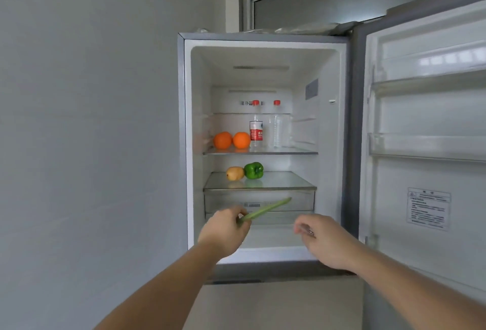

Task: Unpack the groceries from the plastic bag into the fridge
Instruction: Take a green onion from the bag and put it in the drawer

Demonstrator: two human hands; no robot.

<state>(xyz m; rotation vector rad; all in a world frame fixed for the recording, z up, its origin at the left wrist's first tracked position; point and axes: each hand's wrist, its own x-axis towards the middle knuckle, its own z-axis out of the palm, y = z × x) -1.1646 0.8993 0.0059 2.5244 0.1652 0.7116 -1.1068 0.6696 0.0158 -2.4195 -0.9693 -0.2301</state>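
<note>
The fridge point(184, 145) stands open in front of me. My left hand point(226, 232) grips one end of a long pale green stalk point(268, 208), which points up and right in front of the clear drawer point(302, 200). My right hand point(323, 240) hovers beside it, fingers loosely curled and holding nothing. On the upper glass shelf point(294, 152) sit two oranges point(231, 140) and two red-capped bottles point(256, 124). A yellow-brown fruit point(234, 173) and a green pepper point(253, 170) rest on the lower shelf. The plastic bag is out of view.
The fridge door point(426, 145) swings open to the right, with bare door racks and a white label. A grey wall point(86, 119) runs along the left. A window sits above the fridge. A closed lower compartment point(276, 303) lies below my arms.
</note>
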